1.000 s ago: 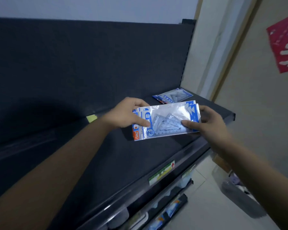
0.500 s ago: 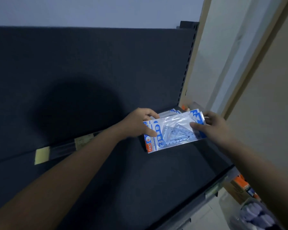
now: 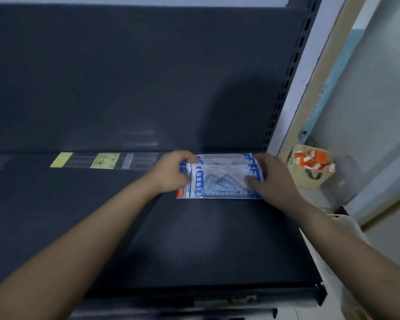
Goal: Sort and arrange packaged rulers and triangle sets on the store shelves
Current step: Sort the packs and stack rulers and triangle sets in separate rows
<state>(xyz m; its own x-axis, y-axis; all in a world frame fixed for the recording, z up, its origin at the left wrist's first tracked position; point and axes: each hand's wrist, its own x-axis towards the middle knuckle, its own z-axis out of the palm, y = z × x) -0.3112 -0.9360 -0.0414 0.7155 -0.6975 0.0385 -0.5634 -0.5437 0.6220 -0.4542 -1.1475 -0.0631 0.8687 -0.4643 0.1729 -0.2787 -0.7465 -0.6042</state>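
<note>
A small stack of clear, blue-and-white triangle set packs (image 3: 219,179) lies flat on the dark shelf (image 3: 194,245), at its back right corner. My left hand (image 3: 173,172) grips the left end of the stack, fingers curled over its back edge. My right hand (image 3: 270,179) holds the right end, thumb on top of the front pack. Packaged clear rulers (image 3: 106,160) with yellow labels lie in a row along the back of the shelf, left of the packs.
The dark back panel (image 3: 136,77) rises behind the shelf, with a slotted upright (image 3: 284,93) at its right. Beyond the shelf's right end stands a bag of small orange and white boxes (image 3: 312,161). A white basket rim (image 3: 346,225) shows under my right forearm.
Both hands have carried the packs from mid-air to the back right corner and laid them flat on the packs lying there. The view has tilted down over the shelf.
</note>
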